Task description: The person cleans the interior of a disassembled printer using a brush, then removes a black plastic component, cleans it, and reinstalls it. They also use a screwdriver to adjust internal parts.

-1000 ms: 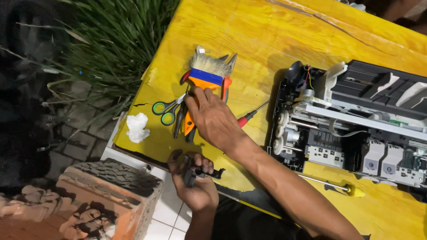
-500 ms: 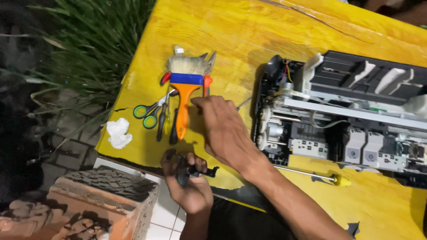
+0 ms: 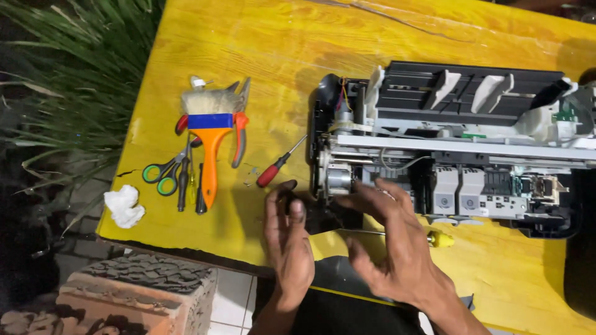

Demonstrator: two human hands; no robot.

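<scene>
Nearest the camera, the left hand point(image 3: 288, 239) is raised at the table's front edge with its fingers loosely curled upward; it seems to hold a small dark part against the printer's corner, though the grip itself is hard to make out. The right hand point(image 3: 388, 242) sits just beside it, fingers spread and reaching forward – its fingertips point(image 3: 372, 189) touch the front left corner of the opened printer point(image 3: 459, 133) (covers off, rails and cartridges showing). A yellow-handled screwdriver point(image 3: 437, 238) lies on the yellow table point(image 3: 261, 49) just behind the right hand, along the printer's front. A red-handled screwdriver point(image 3: 276, 166) lies a little farther, left of the printer. Farther left lies a cluster of tools – an orange-handled paintbrush point(image 3: 211, 139) across red-handled pliers point(image 3: 238, 133), with green-handled scissors point(image 3: 162, 174) beside them. A crumpled white tissue point(image 3: 123, 206) rests near the table's left edge. A brick point(image 3: 133, 294) stands below the table.
</scene>
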